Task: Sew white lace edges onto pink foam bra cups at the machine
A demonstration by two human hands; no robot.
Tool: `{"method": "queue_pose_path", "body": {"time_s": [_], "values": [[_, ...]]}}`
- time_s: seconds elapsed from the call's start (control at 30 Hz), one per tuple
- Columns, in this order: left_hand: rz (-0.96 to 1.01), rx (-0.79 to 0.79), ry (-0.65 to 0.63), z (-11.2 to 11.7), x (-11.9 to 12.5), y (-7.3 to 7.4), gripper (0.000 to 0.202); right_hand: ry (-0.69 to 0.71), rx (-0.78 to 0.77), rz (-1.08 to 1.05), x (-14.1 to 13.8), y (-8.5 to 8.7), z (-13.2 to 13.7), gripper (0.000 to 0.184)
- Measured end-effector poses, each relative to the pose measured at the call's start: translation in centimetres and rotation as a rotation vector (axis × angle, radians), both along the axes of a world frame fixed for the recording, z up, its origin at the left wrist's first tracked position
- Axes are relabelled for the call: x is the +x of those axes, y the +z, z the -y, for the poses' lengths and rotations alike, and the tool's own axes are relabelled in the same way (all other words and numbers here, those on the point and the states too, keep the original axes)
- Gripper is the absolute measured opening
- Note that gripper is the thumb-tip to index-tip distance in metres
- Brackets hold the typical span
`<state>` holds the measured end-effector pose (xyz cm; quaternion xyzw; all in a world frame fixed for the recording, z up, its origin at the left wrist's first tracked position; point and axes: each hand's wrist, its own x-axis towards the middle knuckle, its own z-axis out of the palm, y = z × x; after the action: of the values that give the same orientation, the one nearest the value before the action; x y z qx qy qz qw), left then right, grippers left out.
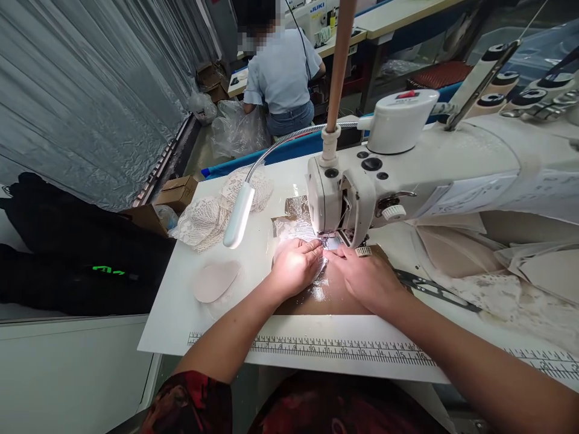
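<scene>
My left hand (296, 265) lies on a piece of white lace fabric (294, 230), fingers curled and pressed down on it just left of the needle. My right hand (364, 274) rests flat beside it, fingers pointing at the presser foot (329, 240) of the white sewing machine (407, 175). The lace runs under the foot and out behind the machine head. Both hands sit over a shiny brown patch (328, 295) on the table.
A pile of lace pieces (212, 217) and a pale foam cup (216, 281) lie at the left. A gooseneck lamp (239, 214) hangs over them. More cups and lace (497, 265) lie at the right. A ruler strip (344, 348) lines the table's front edge. Another person (283, 72) sits ahead.
</scene>
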<state>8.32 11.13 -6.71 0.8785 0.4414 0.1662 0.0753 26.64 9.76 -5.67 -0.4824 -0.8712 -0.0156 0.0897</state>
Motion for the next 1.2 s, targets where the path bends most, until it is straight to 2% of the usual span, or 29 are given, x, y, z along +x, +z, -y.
{"method": "queue_pose_path", "body": {"time_s": [0.17,0.37,0.63,0.77,0.87,0.97,1.03,1.07,1.13,1.2], "values": [[0.039,0.046,-0.026,-0.3,-0.3,-0.3,0.03,0.021,0.034,0.035,0.0,-0.2,0.2,0.05],[0.075,0.042,0.01,-0.7,-0.3,-0.6,0.033,0.03,0.033,-0.011,0.2,-0.5,0.3,0.048],[-0.071,0.031,0.2,-0.3,-0.1,0.0,0.036,0.046,0.001,-0.086,0.6,-1.0,0.4,0.042],[-0.085,-0.014,0.215,-0.1,-0.6,0.5,0.039,0.098,0.003,-0.206,1.0,-1.5,0.4,0.042],[-0.025,-0.145,0.123,1.1,-1.6,1.3,0.037,0.17,-0.021,-0.385,1.6,-1.7,0.5,0.042],[0.106,-0.331,-0.151,3.3,-2.6,2.5,0.032,0.204,-0.045,-0.463,2.1,-1.5,0.7,0.039],[0.251,-0.381,-0.234,4.5,-3.0,3.1,0.029,0.243,-0.065,-0.458,2.2,-1.3,0.8,0.037],[0.326,-0.363,-0.204,4.8,-3.0,3.3,0.028,0.272,-0.075,-0.446,2.1,-1.2,0.8,0.037],[0.418,-0.279,-0.054,4.6,-2.9,3.3,0.029,0.322,-0.081,-0.417,2.1,-1.2,0.8,0.036],[0.376,-0.235,0.073,3.6,-2.5,3.1,0.036,0.347,-0.071,-0.392,2.1,-1.3,0.7,0.034]]}}
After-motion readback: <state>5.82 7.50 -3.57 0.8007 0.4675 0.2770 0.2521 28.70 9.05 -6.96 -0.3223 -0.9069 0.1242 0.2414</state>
